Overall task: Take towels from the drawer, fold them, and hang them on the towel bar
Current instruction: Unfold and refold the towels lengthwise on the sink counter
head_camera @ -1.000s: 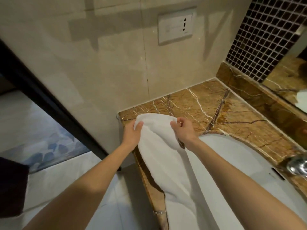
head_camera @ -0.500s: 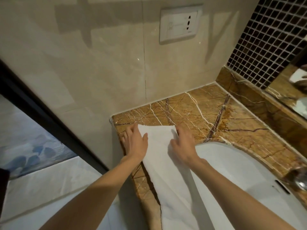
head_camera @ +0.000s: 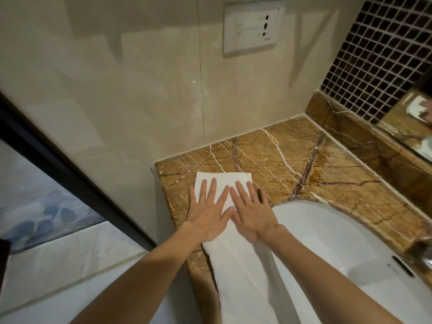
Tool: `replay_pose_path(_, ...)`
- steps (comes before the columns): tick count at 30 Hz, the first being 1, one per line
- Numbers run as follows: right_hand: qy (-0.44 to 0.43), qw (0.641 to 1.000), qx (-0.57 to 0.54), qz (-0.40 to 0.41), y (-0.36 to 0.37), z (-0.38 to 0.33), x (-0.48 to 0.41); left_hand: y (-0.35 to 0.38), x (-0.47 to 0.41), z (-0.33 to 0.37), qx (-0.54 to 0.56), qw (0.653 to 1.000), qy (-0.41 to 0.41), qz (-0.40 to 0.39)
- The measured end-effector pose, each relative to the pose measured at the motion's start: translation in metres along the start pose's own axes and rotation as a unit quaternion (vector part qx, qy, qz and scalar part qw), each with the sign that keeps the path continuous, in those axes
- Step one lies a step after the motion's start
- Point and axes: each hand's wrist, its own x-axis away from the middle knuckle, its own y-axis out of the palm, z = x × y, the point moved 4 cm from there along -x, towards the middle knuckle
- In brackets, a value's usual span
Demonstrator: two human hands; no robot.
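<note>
white towel [head_camera: 243,272] on counter [head_camera: 327,188], left hand [head_camera: 207,216], right hand [head_camera: 253,217] flat on it

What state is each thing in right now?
Towel: long strip, far end flat on the counter.
Left hand: flat, fingers spread, pressing the towel.
Right hand: flat, fingers spread, pressing the towel.
Socket: nothing plugged in.

Our towel [head_camera: 236,265] lies lengthwise on the countertop [head_camera: 304,160]. Its far end stops short of the wall and its near part runs toward us along the left rim of the sink basin [head_camera: 339,242]. Our left hand [head_camera: 207,213] and right hand [head_camera: 253,216] lie flat, side by side, on its far end. The socket plate [head_camera: 253,28] sits on the wall behind. The mirror [head_camera: 418,127] stands to the right, and the faucet [head_camera: 425,259] is at the basin's right edge.
</note>
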Motion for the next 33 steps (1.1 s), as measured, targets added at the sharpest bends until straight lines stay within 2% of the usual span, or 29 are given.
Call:
replay_pose_path(4, 0.023, 1.0, -0.007, 0.004, 0.003, 0.004, -0.009, -0.002, -0.015, -0.005, 0.0, 1.0, 0.028, -0.012)
replay_pose_path(10, 0.036, 0.999, 0.004, 0.008, -0.002, 0.002, -0.006, -0.01, -0.014, -0.003, -0.027, 0.999, 0.027, -0.021)
replay_pose_path(16, -0.025, 0.999, -0.015, 0.03, -0.006, -0.003, 0.033, -0.013, 0.012, 0.008, -0.074, 0.995, 0.068, 0.007)
replay_pose_path(19, -0.004, 0.999, -0.043, 0.016, -0.002, -0.005, 0.052, -0.013, 0.032, 0.017, -0.074, 0.995, 0.07, -0.004)
replay_pose_path(21, 0.031, 0.994, -0.098, 0.022, 0.001, -0.008, 0.065, -0.014, 0.048, 0.025, -0.055, 0.997, 0.059, -0.007)
replay_pose_path(26, 0.167, 0.951, -0.256, 0.047, 0.015, -0.012, 0.101, -0.005, 0.086, 0.045, -0.035, 0.998, 0.055, -0.024)
replay_pose_path(30, 0.174, 0.953, -0.246, 0.026, 0.029, -0.013, 0.125, 0.01, 0.101, 0.046, -0.035, 0.998, 0.04, -0.045)
replay_pose_path(33, 0.171, 0.954, -0.245, 0.013, 0.035, -0.015, 0.137, 0.02, 0.106, 0.042, -0.053, 0.997, 0.044, -0.025)
